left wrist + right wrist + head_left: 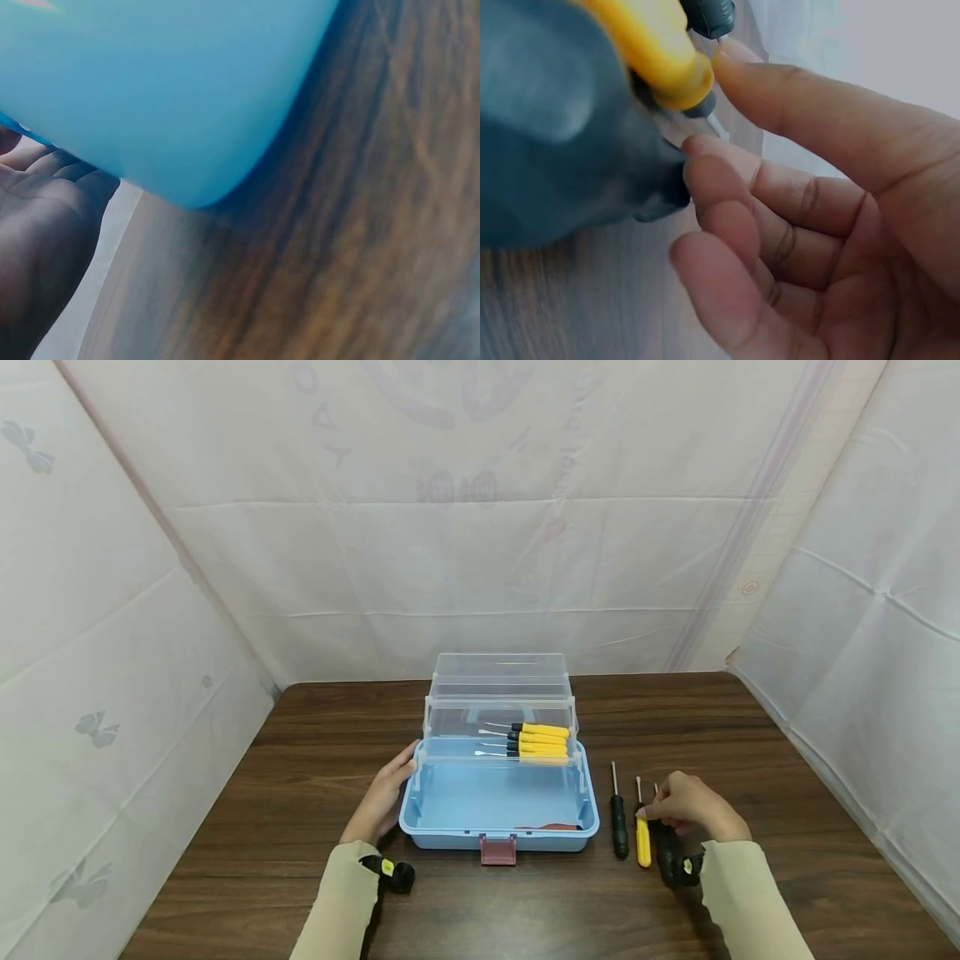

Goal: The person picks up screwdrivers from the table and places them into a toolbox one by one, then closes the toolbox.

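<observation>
A light blue toolbox [442, 841] stands with its clear lid [498, 665] raised. My left hand [382, 797] rests against its left side, fingers straight along the rim. To the right of the box lie a black screwdriver [618, 827], a yellow screwdriver [643, 843] and a thick black-handled tool [555, 127] partly hidden under my wrist. My right hand [686, 806] is over the yellow screwdriver, thumb right at the top of its handle. In the right wrist view the thumb and bent index finger stand apart, either side of its black collar [700, 106].
Several yellow screwdrivers [543, 739] lie in the clear tray [442, 727] at the back of the box. A slim red item [558, 827] lies along the front wall inside. The maroon latch [498, 852] hangs down. White sheeting [375, 560] surrounds the wooden table [292, 827].
</observation>
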The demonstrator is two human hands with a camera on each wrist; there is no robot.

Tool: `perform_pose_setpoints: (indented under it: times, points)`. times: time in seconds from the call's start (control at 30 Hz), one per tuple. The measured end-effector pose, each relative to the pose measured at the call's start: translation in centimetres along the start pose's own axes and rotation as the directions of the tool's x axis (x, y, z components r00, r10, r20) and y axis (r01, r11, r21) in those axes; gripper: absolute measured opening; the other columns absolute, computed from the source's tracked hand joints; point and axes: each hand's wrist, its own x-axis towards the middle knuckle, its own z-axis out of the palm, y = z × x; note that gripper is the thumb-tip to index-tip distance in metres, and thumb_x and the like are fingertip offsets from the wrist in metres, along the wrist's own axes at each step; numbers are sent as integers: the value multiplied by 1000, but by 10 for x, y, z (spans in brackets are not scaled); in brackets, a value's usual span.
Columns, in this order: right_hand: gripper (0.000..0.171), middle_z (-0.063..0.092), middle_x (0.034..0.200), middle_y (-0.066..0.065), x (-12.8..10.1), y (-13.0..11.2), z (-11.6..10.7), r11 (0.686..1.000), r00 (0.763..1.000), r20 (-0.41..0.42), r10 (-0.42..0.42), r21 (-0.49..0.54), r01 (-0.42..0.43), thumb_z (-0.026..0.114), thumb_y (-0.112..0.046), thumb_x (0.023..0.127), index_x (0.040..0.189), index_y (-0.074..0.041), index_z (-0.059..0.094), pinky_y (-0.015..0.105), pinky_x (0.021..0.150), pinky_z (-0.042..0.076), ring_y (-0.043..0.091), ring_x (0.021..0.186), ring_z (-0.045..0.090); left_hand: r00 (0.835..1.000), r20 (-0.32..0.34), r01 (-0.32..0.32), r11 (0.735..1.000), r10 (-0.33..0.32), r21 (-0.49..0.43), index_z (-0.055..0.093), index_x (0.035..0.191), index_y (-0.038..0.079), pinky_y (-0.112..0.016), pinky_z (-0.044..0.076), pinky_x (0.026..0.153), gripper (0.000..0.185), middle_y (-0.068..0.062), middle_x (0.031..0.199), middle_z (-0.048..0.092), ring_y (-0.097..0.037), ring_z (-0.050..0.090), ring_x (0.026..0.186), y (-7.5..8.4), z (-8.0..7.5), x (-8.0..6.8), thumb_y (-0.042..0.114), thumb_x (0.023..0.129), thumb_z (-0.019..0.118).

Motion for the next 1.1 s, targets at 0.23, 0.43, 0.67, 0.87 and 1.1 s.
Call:
perform_pose_setpoints:
  times: [0.23,0.43,0.67,0.87,1.1]
  points:
    - [27,53,62,3,2,-2,3,1000,1000,16,6,-26,-6,76,-25,81,72,-3,62,28,50,49,15,55,49,1000,-4,0,1000,0,6,21,154,16,-53,17,117,51,-9,162,11,-32,12,149,0,-1,0,21,105,32]
    - [34,42,50,-3,6,-7,7,999,1000,21,-16,-42,17,76,-28,81,59,-6,60,23,45,37,10,47,40,1000,-14,4,1000,-4,6,22,154,17,-54,18,117,51,-9,162,13,-32,13,149,-1,-1,0,21,104,32]
    - [34,42,48,-3,10,-10,9,998,999,31,-31,-53,33,74,-25,82,57,-6,62,22,45,35,10,46,39,1000,-11,5,1000,-5,9,22,154,17,-54,19,116,51,-9,162,12,-32,13,149,-1,-1,0,21,104,32]
    - [34,48,51,-1,13,-10,9,998,1000,22,-22,-58,23,73,-25,83,58,-6,61,23,45,41,11,48,44,1000,-7,2,1000,-2,11,21,154,17,-54,18,117,51,-9,162,12,-32,12,149,-1,-1,0,21,105,31]
    - [33,48,52,-1,14,-11,11,999,1000,12,-14,-47,15,73,-25,82,60,-4,61,24,46,42,11,48,45,1000,-7,-2,1000,2,10,21,154,16,-54,18,117,51,-10,162,12,-32,12,149,0,-1,0,22,104,31]
